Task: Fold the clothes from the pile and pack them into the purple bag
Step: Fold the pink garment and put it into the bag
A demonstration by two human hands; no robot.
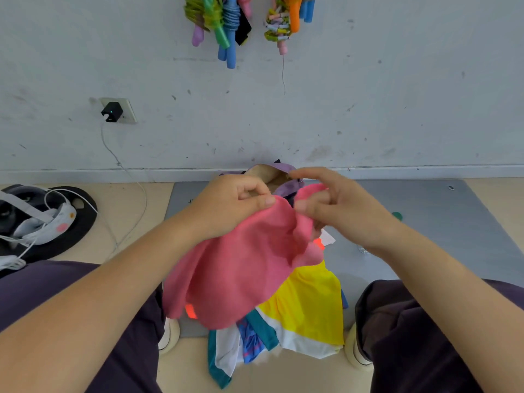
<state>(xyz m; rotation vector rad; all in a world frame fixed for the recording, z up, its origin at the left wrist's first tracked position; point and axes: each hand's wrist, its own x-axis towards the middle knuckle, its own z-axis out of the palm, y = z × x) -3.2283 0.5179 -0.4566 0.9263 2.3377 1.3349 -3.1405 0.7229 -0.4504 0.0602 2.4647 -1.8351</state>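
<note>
Left hand (238, 205) and right hand (337, 205) pinch pink garment (241, 268) top edge, pile (306, 307) below, purple bag (286, 182) behind — gray mat (439, 222) bare rightward

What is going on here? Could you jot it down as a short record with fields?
Activity: a person holds up a pink garment
Left hand: pinches its top edge
Right hand: grips its other top corner
Pile: yellow, white, teal and blue clothes lying below, on the floor
Purple bag: behind the hands, by the wall, open
Floor cover: grey mat
</note>
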